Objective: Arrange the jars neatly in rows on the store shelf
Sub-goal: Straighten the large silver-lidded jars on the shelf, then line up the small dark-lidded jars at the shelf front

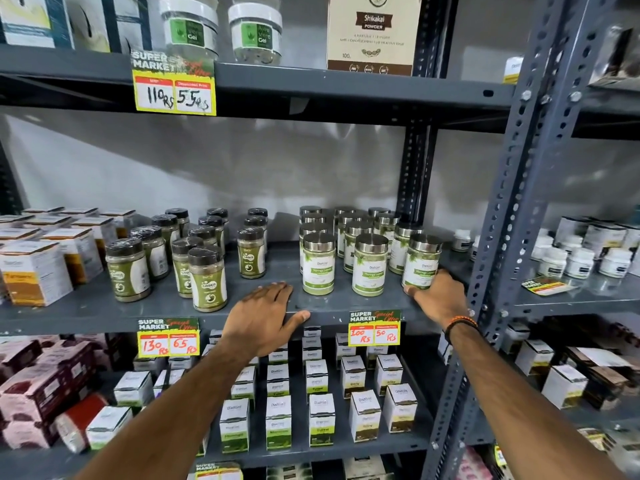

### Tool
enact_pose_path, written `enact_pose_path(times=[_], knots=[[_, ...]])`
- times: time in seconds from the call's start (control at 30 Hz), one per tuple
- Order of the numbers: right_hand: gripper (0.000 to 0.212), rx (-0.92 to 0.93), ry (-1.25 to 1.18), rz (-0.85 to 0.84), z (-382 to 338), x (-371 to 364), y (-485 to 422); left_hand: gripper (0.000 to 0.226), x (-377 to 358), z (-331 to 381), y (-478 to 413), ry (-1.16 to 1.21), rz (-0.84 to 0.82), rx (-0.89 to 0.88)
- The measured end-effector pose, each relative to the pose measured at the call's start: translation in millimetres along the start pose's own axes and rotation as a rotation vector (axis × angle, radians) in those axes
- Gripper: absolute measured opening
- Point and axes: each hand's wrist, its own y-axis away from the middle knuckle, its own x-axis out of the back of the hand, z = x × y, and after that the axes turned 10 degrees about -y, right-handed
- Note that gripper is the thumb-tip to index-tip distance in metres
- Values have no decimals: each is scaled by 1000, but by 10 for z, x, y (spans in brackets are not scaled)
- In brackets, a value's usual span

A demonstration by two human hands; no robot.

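Right hand [438, 297] clasped around base of rightmost steel-lidded, green-labelled glass jar [422, 261]; left hand [265, 317] flat, released, on grey metal shelf [104, 311] edge.

head view faces the shelf [332, 308] closely.

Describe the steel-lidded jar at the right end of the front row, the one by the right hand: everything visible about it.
The jar looks like clear glass with a shiny metal lid and a white-and-green label, the print too blurred to read with confidence. It holds pale green powder. It stands on the grey shelf, leaning slightly left, rightmost in the front row. The right hand touches its lower part, fingers at its base.
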Motion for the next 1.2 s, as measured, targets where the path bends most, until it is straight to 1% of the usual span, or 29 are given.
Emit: enact_pose_path(times=[0.13, 0.3, 0.37, 0.43, 0.47, 0.57, 0.67, 0.77, 0.87, 0.97, 1.07, 1.2], knots=[[49, 4, 20, 5, -7, -4, -1, 96, 5, 0, 6, 4, -1, 0], [45, 9, -9, 14, -20, 3, 68, 99, 16, 16, 8, 9, -8, 13], [53, 18, -33, 46, -50, 49, 156, 99, 37, 19, 18, 24, -20, 11], [72, 25, -67, 103, -125, 125, 287, 95, 91, 35, 44, 54, -19, -10], [77, 58, -105, 133, -179, 164, 374, 93, 147, 45, 69, 74, -7, -25], [74, 246, -222, 158, -457, 213, 676, 88, 443, 66, 113, 95, 99, -85], [68, 403, -280, 87, -887, 99, 886, 82, 887, -28, 103, 54, 253, -121], [68, 480, -324, -53, -1351, -210, 1035, 80, 1290, -293, 176, 50, 382, -111], [69, 517, -337, -181, -1718, -639, 1205, 84, 1483, -746, 365, 55, 388, -55], [76, 477, -337, -301, -1987, -1025, 1344, 81, 1446, -1291, 590, 49, 390, 47], [84, 460, -273, -332, -2134, -1371, 1448, 77, 1280, -1800, 828, 68, 378, 152], [94, 413, -240, -368, -2149, -1726, 1566, 74, 931, -2275, 1096, 36, 330, 255]])
